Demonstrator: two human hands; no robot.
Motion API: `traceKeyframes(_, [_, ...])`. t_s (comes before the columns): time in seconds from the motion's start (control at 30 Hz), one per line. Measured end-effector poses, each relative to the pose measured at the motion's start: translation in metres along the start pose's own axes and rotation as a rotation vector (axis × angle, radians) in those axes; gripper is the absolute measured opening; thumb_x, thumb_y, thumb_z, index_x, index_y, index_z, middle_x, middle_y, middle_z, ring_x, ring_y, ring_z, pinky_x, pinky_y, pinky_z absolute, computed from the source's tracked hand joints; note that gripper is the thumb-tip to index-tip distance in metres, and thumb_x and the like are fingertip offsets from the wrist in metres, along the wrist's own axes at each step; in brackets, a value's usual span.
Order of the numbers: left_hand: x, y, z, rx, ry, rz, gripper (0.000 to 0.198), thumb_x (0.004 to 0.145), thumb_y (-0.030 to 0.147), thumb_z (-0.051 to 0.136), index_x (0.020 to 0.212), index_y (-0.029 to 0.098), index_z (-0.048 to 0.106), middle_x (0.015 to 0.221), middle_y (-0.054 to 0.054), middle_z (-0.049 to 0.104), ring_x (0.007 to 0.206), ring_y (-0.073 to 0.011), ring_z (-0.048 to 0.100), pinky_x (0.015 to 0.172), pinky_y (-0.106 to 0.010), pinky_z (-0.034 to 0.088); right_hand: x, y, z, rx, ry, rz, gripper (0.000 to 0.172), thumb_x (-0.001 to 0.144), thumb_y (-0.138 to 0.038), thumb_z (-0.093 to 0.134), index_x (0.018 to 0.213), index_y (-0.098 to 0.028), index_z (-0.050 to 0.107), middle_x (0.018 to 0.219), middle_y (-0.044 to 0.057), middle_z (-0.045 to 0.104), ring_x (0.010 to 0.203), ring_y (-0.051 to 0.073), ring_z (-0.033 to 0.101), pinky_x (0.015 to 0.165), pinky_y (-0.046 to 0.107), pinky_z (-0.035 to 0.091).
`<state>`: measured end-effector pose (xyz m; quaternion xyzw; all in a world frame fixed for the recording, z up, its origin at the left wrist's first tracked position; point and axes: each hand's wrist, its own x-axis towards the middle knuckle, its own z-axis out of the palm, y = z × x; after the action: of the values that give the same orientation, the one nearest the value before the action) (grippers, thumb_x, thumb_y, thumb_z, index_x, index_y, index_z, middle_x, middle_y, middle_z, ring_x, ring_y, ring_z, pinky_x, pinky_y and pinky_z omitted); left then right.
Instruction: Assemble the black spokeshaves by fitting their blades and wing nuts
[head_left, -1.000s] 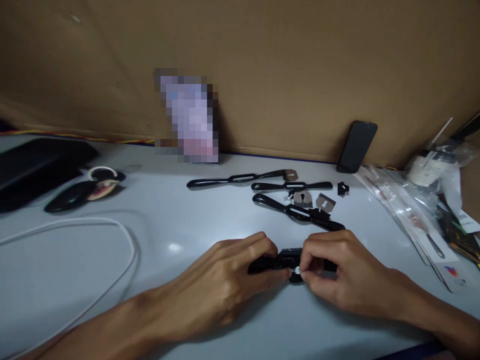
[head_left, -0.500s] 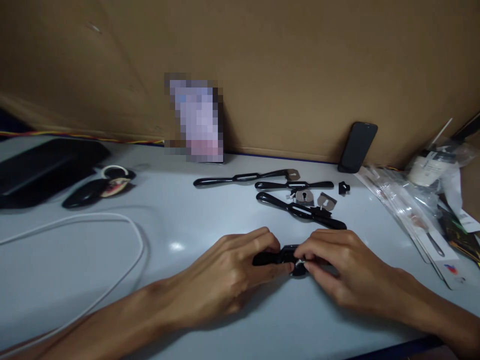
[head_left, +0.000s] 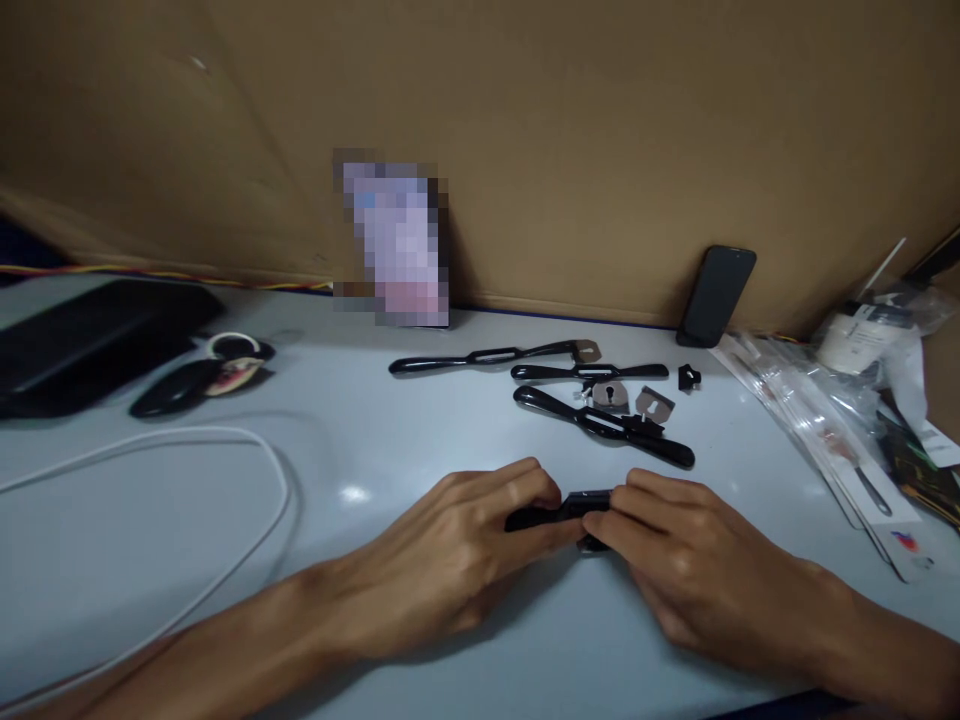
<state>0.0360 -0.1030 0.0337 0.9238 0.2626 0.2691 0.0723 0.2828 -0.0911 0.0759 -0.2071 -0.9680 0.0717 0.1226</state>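
My left hand (head_left: 469, 535) is closed on the left handle of a black spokeshave (head_left: 534, 519), low over the table's near side. Over its middle and right part my right hand (head_left: 694, 560) is curled, with thumb and fingertips pressed against the body. The spokeshave's right handle is hidden under that hand, and a small dark part below its middle is mostly covered. Just beyond my hands lies another spokeshave body (head_left: 606, 425). Two more bodies, one at the back left (head_left: 427, 367) and a smaller one (head_left: 589, 372), lie farther off. Slotted metal blades (head_left: 654, 405) and a black cap (head_left: 688, 378) are near them.
A dark phone (head_left: 716, 297) leans on the cardboard wall (head_left: 570, 150), as does a blurred picture (head_left: 405, 245). Plastic packets (head_left: 832, 440) and a lidded cup (head_left: 862, 335) stand right. Left are a white cable (head_left: 274, 460), keys (head_left: 180, 387) and a black case (head_left: 105, 340).
My right hand has shifted slightly, its thumb and fingers now covering the silvery piece seen earlier at the spokeshave's middle. My left hand keeps its hold almost unchanged.
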Motion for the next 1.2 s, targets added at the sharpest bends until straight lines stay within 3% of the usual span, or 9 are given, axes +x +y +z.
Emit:
traceKeyframes(0.17, [0.0, -0.001, 0.005, -0.099, 0.043, -0.133, 0.018, 0.1, 0.005, 0.046, 0.103, 0.018, 0.058, 0.088, -0.002, 0.064, 0.073, -0.0161, 0.06, 0.061, -0.026, 0.049, 0.0, 0.002, -0.003, 0.056, -0.069, 0.015, 0.03, 0.084, 0.006, 0.053, 0.101, -0.012, 0.07, 0.086, 0.007, 0.067, 0.081, 0.022, 0.059, 0.074, 0.032, 0.052])
traceKeyframes(0.43, [0.0, 0.001, 0.006, -0.083, 0.035, -0.168, 0.037, 0.098, 0.005, 0.048, 0.133, 0.018, 0.054, 0.095, -0.005, 0.066, 0.081, -0.018, 0.064, 0.067, -0.027, 0.054, -0.001, -0.004, 0.007, 0.0, -0.037, 0.015, 0.032, 0.08, 0.004, 0.05, 0.101, -0.012, 0.07, 0.094, 0.013, 0.071, 0.088, 0.026, 0.063, 0.082, 0.04, 0.056])
traceKeyframes(0.57, [0.0, 0.002, 0.007, -0.034, -0.002, -0.166, 0.046, 0.096, 0.004, 0.047, 0.14, 0.016, 0.051, 0.102, -0.007, 0.067, 0.086, -0.0203, 0.066, 0.069, -0.03, 0.056, 0.0, -0.006, 0.011, 0.112, -0.026, 0.147, 0.03, 0.086, 0.0, 0.051, 0.104, -0.014, 0.071, 0.097, 0.012, 0.072, 0.09, 0.025, 0.065, 0.084, 0.039, 0.058])
traceKeyframes(0.67, [-0.002, 0.003, 0.008, -0.038, -0.025, -0.188, 0.047, 0.096, 0.005, 0.046, 0.14, 0.017, 0.052, 0.103, -0.006, 0.065, 0.085, -0.0197, 0.066, 0.069, -0.031, 0.056, 0.0, -0.004, 0.01, 0.239, -0.021, 0.21, 0.029, 0.089, -0.003, 0.053, 0.108, -0.015, 0.072, 0.098, 0.009, 0.072, 0.091, 0.023, 0.067, 0.086, 0.037, 0.057])
traceKeyframes(0.83, [-0.003, 0.003, 0.006, -0.04, -0.081, -0.207, 0.044, 0.094, 0.008, 0.047, 0.136, 0.018, 0.057, 0.097, -0.005, 0.063, 0.078, -0.0207, 0.065, 0.065, -0.033, 0.054, 0.003, 0.004, 0.003, 0.362, -0.012, 0.168, 0.033, 0.093, -0.003, 0.056, 0.118, -0.017, 0.072, 0.103, 0.009, 0.075, 0.095, 0.021, 0.069, 0.088, 0.033, 0.055])
traceKeyframes(0.97, [-0.001, 0.002, 0.006, -0.049, -0.101, -0.207, 0.044, 0.094, 0.008, 0.047, 0.135, 0.017, 0.058, 0.096, -0.005, 0.062, 0.077, -0.0206, 0.064, 0.064, -0.033, 0.053, 0.006, 0.009, 0.0, 0.403, -0.029, 0.189, 0.024, 0.097, -0.006, 0.06, 0.111, -0.017, 0.076, 0.096, 0.007, 0.075, 0.086, 0.019, 0.068, 0.082, 0.03, 0.054])
traceKeyframes(1.2, [0.001, 0.003, 0.006, -0.044, -0.086, -0.19, 0.044, 0.094, 0.007, 0.047, 0.134, 0.017, 0.059, 0.095, -0.004, 0.062, 0.076, -0.0196, 0.063, 0.064, -0.032, 0.052, 0.005, 0.01, 0.007, 0.249, -0.005, 0.066, 0.025, 0.098, -0.005, 0.054, 0.109, -0.014, 0.075, 0.095, 0.01, 0.072, 0.087, 0.021, 0.065, 0.078, 0.033, 0.054])
